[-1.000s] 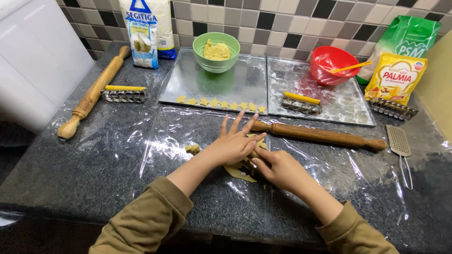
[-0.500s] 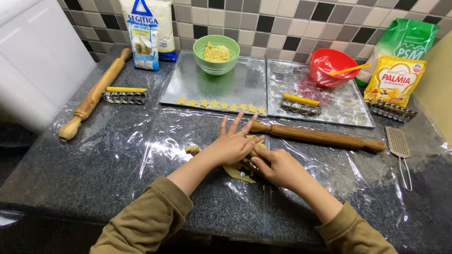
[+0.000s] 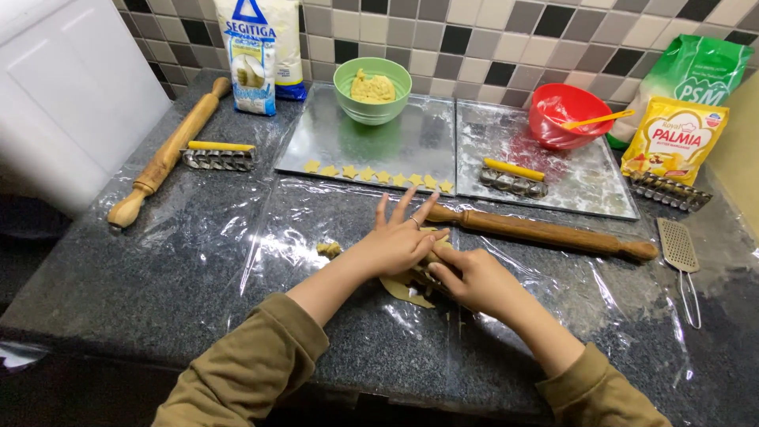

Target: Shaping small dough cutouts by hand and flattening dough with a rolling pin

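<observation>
My left hand [image 3: 399, 237] lies flat with fingers spread on a thin sheet of yellow dough [image 3: 402, 288] on the plastic-covered counter. My right hand [image 3: 472, 278] rests just beside it, fingertips pinched at the dough under the left palm; what they hold is hidden. A wooden rolling pin [image 3: 545, 232] lies right behind both hands. A small scrap of dough [image 3: 329, 249] sits to the left. Several cut star shapes [image 3: 379, 175] line the front edge of the left metal tray [image 3: 411, 150].
A green bowl of dough [image 3: 372, 88] sits on the left tray; a red bowl with a yellow spatula [image 3: 568, 115] and a roller cutter [image 3: 511, 177] on the right tray. A second rolling pin [image 3: 168, 153], another cutter [image 3: 218, 156], flour bags [image 3: 254, 47], margarine packets [image 3: 675, 140] and a grater [image 3: 680, 253] surround them.
Both hands stay on the dough almost unmoved; only the view has shifted slightly.
</observation>
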